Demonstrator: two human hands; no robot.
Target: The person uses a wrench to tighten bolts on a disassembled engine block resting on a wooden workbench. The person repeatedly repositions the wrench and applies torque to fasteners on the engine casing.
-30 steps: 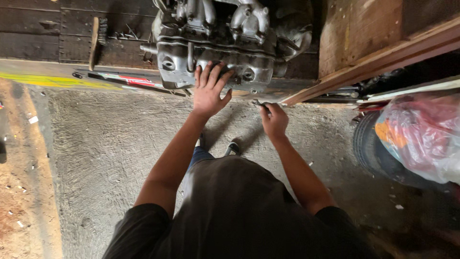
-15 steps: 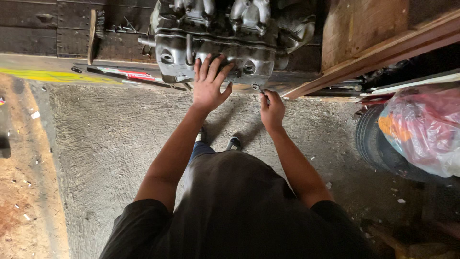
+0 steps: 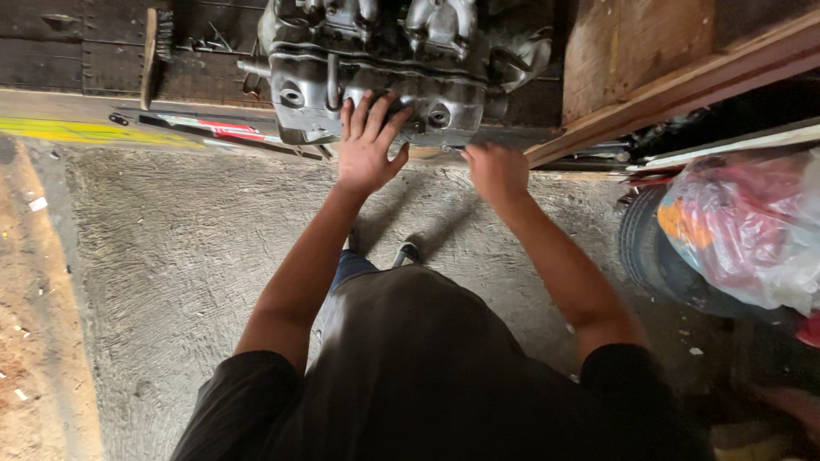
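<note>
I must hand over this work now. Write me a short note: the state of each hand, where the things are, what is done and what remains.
Left hand: open, fingers spread, flat against the near face of the grey engine block.
Right hand: closed at the block's lower edge, apparently on a small tool; too hidden to tell which.
Engine block: on the dark wooden platform, above the concrete floor.
Nearby: wire brush on the platform; tyre and plastic bag at right.
Done and left: cannot be judged; no removed parts show.

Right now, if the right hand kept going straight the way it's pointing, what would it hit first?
The right hand points up-frame at the grey metal engine block. It would meet the block's lower front edge almost at once; whether its fingertips already touch cannot be told, as depth is unclear.
</note>
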